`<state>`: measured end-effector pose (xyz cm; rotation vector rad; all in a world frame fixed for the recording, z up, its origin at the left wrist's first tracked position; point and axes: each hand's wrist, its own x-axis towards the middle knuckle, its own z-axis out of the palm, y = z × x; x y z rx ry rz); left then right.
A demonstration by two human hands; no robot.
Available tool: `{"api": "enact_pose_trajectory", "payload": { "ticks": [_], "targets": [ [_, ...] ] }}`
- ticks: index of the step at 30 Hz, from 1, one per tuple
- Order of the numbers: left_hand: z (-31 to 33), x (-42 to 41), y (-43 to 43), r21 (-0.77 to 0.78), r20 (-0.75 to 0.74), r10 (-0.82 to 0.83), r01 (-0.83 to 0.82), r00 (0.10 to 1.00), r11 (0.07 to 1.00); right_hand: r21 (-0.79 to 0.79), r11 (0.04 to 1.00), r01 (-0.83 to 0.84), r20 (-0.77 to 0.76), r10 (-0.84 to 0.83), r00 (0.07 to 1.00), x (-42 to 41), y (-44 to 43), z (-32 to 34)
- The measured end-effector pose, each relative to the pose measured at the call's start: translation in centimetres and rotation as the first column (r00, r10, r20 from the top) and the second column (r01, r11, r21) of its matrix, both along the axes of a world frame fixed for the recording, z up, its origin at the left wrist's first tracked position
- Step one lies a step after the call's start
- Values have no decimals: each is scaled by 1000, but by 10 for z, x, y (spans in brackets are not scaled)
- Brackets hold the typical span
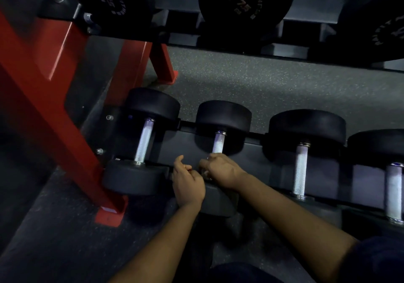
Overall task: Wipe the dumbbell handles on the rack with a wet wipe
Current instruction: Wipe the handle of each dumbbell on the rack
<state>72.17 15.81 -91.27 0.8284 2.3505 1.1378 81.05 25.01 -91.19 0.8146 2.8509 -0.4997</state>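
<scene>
Red steel, the rack frame [43, 90], fills the view from nine to seven o'clock. Just to its right on the low shelf lies the first handle [143, 140], bare and pale. Nothing on it shows me whether it has been wiped.

My left hand [188, 182] hangs at about six o'clock, off the metal, thumb up and fingers loosely curled. I cannot tell whether it pinches anything.

My right hand [220, 169] sits just beside it, at its one o'clock, fingers wrapped round the near end of the second handle [218, 142]. The wet wipe I cannot make out; if it is here, that grip hides it.

I judge I am on this second bar, with its far half uncovered and not yet reached.

The third handle [300, 169] at four o'clock and the fourth handle [393, 191] at the right edge are untouched, so most of this row looks left to do. The upper dumbbells [244, 0] at twelve o'clock show only their ends.
</scene>
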Motion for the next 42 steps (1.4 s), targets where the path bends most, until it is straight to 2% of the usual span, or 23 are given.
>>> {"api": "enact_pose_trajectory", "payload": {
  "ticks": [2,5,10,14,19,23,28,32,34,37,40,41,42],
  "targets": [
    [2,0,0,-14,-1,-11,11,1000,1000,-13,1000,23,71,-22,997,-13,1,-1],
    [3,-1,0,-26,-1,-23,23,1000,999,-14,999,-39,184,40,982,-23,0,5],
    [-2,-2,-1,-27,0,-24,24,1000,999,-133,991,-8,203,35,979,-13,8,30],
    [-6,-4,1,-41,-32,-36,35,999,999,-111,994,5,122,9,993,-6,-1,26],
    [-1,1,-4,30,-52,-61,62,997,998,-299,935,189,-59,-216,975,10,-12,12],
    [1,2,-6,67,-62,-28,32,998,997,-383,887,259,-89,-315,945,28,-13,16],
    [-1,1,-4,30,-31,-33,34,999,999,-437,782,444,65,-465,883,42,-3,16],
    [1,1,-3,7,-38,-31,31,999,999,-352,775,525,215,-478,851,45,-1,1],
    [1,0,-2,-8,-43,-37,37,998,999,-501,646,576,194,-564,802,43,1,-12],
    [0,0,0,-30,-52,-61,60,997,998,-711,363,602,234,-685,690,32,3,-26],
    [1,0,1,-50,-54,-58,55,997,997,-908,9,418,270,-751,602,15,1,-27],
    [0,-1,1,-56,-52,-53,50,997,997,-934,-72,349,278,-759,589,10,1,-27],
    [0,-1,2,-62,-49,-47,44,998,997,-943,-114,313,286,-760,584,8,2,-27]
  ]
}}
